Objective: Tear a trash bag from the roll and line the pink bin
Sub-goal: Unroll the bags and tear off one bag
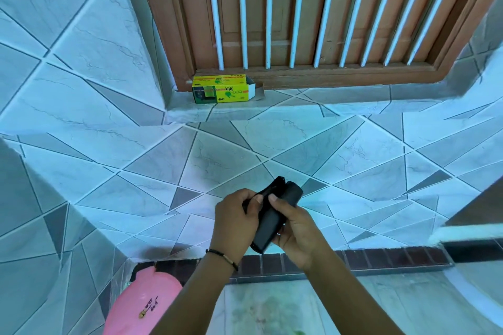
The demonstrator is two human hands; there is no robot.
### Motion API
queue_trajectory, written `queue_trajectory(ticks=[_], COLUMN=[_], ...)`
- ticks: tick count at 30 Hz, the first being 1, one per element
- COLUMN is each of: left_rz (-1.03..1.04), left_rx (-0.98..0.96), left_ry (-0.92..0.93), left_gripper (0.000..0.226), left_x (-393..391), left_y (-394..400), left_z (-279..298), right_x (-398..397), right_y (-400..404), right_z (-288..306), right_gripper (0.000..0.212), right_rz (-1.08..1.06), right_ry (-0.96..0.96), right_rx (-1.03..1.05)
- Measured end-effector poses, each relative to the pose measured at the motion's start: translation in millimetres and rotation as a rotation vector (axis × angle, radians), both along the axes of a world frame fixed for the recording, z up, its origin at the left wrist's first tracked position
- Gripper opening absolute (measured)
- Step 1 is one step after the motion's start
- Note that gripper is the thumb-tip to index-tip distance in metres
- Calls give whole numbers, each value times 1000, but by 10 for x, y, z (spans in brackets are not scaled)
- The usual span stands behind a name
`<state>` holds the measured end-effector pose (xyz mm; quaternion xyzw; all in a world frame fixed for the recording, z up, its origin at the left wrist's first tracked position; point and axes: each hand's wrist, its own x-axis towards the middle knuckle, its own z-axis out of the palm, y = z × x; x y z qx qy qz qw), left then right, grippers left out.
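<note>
we are holding the roll (pixel 275 212): right grip (pixel 296 234) closing round its body, left grip (pixel 235 221) pinching the loose flap. judgement: we are needing to unroll to the perforation, then tear; bin (pixel 141 304) waiting below.

A single wide-angle view looks from the person's head, forward and steeply down. It sits close above both forearms, which enter from the bottom edge. Beyond them it faces a tiled wall (pixel 272 149) and a barred wooden window (pixel 299 16), whose straight lines bow toward the edges.
</note>
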<state>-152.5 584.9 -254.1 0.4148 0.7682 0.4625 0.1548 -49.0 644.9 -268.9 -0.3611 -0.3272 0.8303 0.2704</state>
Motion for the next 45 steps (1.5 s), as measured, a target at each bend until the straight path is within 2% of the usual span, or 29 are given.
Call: queue_trajectory(ticks=[4,11,19,24,32,34,35,37,38,41,43,45], left_rz=[37,137,299,401,471,434,404,353,305,-45,-296,-453], left_rx=[-9,41,79,67,6,-114,-212,-412,-439,-225,-140,-158], left_ry=[-133,-255,-181,-213,-101,14,59,124,192,355,205,-5], left_gripper=[18,21,24,24,26,26,33,66,78,78,64,43], left_x=[-44,-180,-537,-751,-880,-855,-833,-743,-681,-442,-278,-171], left_y=[-45,-124,-337,-494,-610,-586,-563,-510,-474,-310,-172,-58], left_z=[-18,8,-7,-104,-142,-120,-93,-2,33,91,131,138], right_x=[72,238,408,554,674,648,629,577,550,441,364,309], right_y=[10,53,142,210,352,333,315,272,245,158,110,95], right_z=[-24,6,28,36,49,66,83,129,150,215,250,295], right_gripper=[52,38,45,21,26,25,25,26,25,18,15,17], right_rz=[-24,-74,-13,72,-66,-88,-94,-90,-78,-9,79,158], right_ry=[32,-10,-76,-110,-243,-260,-265,-280,-284,-224,-120,-66], right_rx=[-67,-81,-34,-54,155,222,254,319,351,336,242,155])
